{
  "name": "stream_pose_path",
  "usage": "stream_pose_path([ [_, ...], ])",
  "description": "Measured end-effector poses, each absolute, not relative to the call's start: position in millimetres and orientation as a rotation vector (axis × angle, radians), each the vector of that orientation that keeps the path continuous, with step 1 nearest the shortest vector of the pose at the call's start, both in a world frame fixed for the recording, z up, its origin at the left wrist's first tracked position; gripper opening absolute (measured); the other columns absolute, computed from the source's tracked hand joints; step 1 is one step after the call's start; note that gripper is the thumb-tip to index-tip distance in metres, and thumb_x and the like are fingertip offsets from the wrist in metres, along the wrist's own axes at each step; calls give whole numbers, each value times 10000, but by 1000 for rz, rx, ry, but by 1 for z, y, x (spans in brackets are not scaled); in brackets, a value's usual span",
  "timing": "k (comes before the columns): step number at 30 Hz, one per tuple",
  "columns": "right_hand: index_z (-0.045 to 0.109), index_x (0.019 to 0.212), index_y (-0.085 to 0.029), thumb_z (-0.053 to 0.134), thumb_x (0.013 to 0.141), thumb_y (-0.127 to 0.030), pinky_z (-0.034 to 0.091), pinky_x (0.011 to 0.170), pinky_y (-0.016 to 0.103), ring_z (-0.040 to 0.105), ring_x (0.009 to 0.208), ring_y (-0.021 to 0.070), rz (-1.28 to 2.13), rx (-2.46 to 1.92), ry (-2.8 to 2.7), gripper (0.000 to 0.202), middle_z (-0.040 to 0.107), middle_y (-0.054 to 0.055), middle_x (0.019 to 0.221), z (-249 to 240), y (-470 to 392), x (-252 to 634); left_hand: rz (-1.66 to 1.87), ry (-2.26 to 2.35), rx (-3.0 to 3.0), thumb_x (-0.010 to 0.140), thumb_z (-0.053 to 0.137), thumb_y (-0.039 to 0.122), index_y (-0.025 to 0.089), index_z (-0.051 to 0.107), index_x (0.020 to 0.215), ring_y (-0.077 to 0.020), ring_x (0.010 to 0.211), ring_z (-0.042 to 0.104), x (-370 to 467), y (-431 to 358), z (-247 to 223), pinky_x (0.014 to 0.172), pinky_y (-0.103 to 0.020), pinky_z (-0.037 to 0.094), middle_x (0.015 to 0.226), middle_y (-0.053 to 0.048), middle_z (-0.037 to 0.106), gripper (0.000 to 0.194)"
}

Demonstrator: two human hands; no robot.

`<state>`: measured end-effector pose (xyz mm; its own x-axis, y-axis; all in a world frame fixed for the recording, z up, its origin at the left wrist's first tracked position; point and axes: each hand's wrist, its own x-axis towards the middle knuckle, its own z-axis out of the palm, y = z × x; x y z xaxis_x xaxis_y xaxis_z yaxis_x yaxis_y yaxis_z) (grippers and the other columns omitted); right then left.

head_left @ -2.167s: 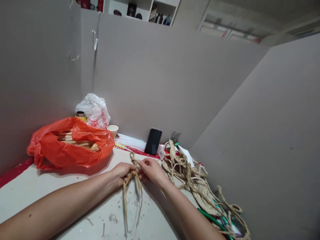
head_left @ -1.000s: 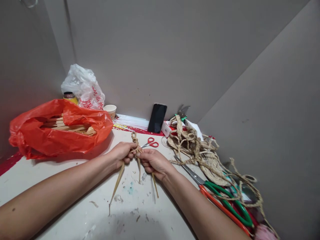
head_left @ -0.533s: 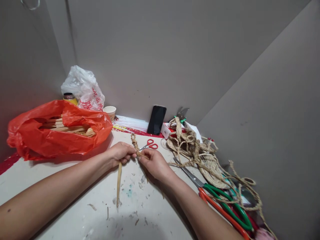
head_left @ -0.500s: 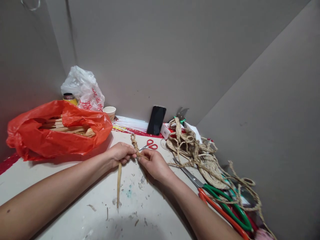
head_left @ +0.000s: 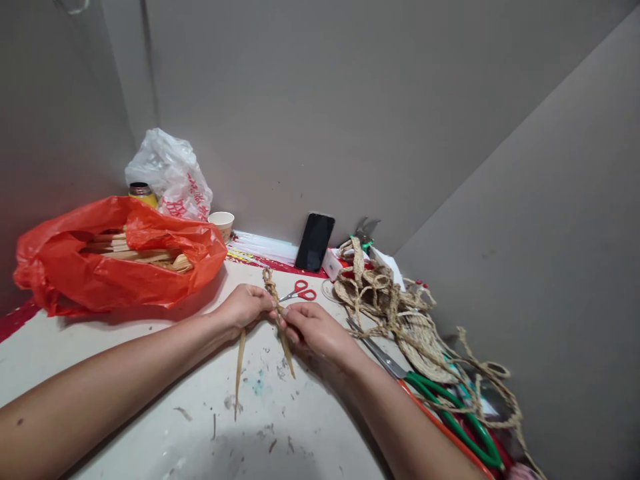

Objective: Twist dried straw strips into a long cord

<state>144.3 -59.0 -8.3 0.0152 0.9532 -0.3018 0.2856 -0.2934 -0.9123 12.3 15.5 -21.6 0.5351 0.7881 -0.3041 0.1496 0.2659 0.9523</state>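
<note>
Between my two hands is a short braid of tan plant fibre (head_left: 271, 283), its knotted end pointing away from me. My left hand (head_left: 249, 308) pinches the braid from the left, and a flat loose strand (head_left: 239, 373) hangs below its fingers. From the other side my right hand (head_left: 313, 327) is closed on the braid close to my left fingertips. A second strand (head_left: 287, 353) slants down beside my right fingers. The exact crossing of the strands is hidden by the fingers. Just beyond my right hand lie small red-handled scissors (head_left: 301, 292).
An orange plastic bag (head_left: 120, 280) of dry strips (head_left: 145, 256) stands at left, near a paper cup (head_left: 221, 224) and white bag (head_left: 170, 173). A phone (head_left: 315, 242) leans on the wall. Tangled braided cord (head_left: 390, 300) and large shears (head_left: 440, 393) lie at right.
My right hand has shifted slightly rightward and turned, and a strand now hangs down beside its fingers. The left hand keeps its pinch on the braid. The view has moved a little.
</note>
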Motion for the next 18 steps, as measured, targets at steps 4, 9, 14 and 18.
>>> stream_pose_path([
  [4, 498, 668, -178, 388, 823, -339, 234, 323, 196, 369, 278, 80, 1369, -1645, -1188, 249, 501, -41, 426, -20, -64, 124, 541, 936, 1214, 669, 603, 229, 122, 581, 618, -21, 316, 262, 12, 15, -23, 361, -203, 137, 424, 51, 478, 121],
  [9, 525, 599, -168, 384, 819, -208, 332, 459, 221, 487, 408, 109, 883, -1824, -1563, 264, 563, 12, 478, -28, -67, 115, 510, 911, 1093, 653, 610, 217, 125, 577, 651, -25, 312, 243, 13, 14, -25, 357, -202, 105, 405, 62, 439, 98],
  [14, 552, 589, -171, 429, 824, -204, 272, 521, 251, 475, 529, 130, 407, -1903, -1882, 267, 598, 44, 588, -16, -78, 113, 492, 858, 999, 608, 655, 209, 97, 587, 715, 7, 332, 210, 12, 15, -22, 361, -193, 72, 622, -22, 618, 169],
  [18, 495, 516, -172, 458, 833, -313, 252, 478, 230, 390, 468, 104, 606, -1743, -1876, 349, 477, -17, 480, -1, -83, 124, 485, 811, 967, 605, 648, 181, 82, 599, 740, 14, 339, 198, 9, 17, -17, 368, -184, 64, 619, -26, 615, 174],
])
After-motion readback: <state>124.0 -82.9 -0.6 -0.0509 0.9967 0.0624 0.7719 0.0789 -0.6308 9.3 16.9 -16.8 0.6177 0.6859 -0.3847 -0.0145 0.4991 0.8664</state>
